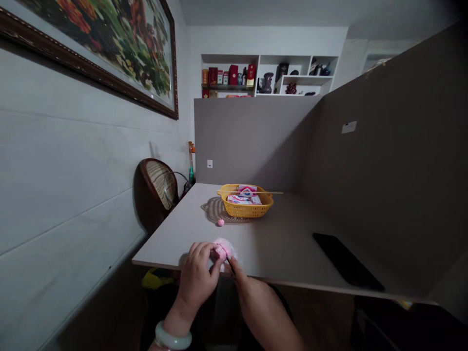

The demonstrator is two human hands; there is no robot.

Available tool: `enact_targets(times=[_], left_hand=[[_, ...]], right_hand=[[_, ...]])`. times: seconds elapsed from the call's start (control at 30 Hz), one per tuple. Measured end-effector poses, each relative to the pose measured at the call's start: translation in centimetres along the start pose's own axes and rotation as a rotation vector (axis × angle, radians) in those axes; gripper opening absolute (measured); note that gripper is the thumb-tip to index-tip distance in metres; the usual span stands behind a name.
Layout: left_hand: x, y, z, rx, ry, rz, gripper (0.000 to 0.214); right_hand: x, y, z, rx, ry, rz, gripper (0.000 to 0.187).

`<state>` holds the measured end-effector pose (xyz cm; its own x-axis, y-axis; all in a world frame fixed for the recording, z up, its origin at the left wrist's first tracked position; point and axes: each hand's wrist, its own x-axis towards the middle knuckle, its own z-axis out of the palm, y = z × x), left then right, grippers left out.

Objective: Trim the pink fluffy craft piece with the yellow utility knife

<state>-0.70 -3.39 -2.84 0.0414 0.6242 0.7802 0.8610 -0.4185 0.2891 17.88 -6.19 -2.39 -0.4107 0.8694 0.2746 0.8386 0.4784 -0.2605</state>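
Note:
At the near edge of the grey table (292, 234), my left hand (199, 275) is closed around a small pink fluffy object (222, 249). A pale green bangle (172, 337) sits on that wrist. My right hand (244, 282) pinches a thin dark stick-like tool (229, 262) whose tip touches the pink object. A small pink ball (221, 222) lies on the table a little further back.
A yellow plastic basket (245, 208) with pink and white packets stands mid-table, a thin wooden stick (252, 192) across its rim. A black phone (345, 261) lies at the right. Grey partition walls (383, 161) enclose the table. A wicker chair (159, 187) stands to the left.

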Motion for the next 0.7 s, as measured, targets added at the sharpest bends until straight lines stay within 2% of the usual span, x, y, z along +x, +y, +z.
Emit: enact_targets(times=[0.17, 0.4, 0.6, 0.7], left_hand=[[-0.1, 0.0, 0.0, -0.020, -0.025, 0.003, 0.015], [0.0, -0.1, 0.1, 0.004, -0.012, -0.003, 0.015], [-0.1, 0.1, -0.2, -0.026, -0.036, 0.014, 0.015], [-0.1, 0.1, -0.2, -0.013, -0.032, 0.007, 0.014]], right_hand=[[-1.4, 0.3, -0.9, 0.034, -0.059, 0.002, 0.067], [0.3, -0.6, -0.9, 0.066, -0.061, 0.031, 0.063], [-1.6, 0.1, -1.4, 0.044, -0.076, 0.029, 0.063], [-0.9, -0.1, -1.3, 0.017, -0.051, 0.025, 0.065]])
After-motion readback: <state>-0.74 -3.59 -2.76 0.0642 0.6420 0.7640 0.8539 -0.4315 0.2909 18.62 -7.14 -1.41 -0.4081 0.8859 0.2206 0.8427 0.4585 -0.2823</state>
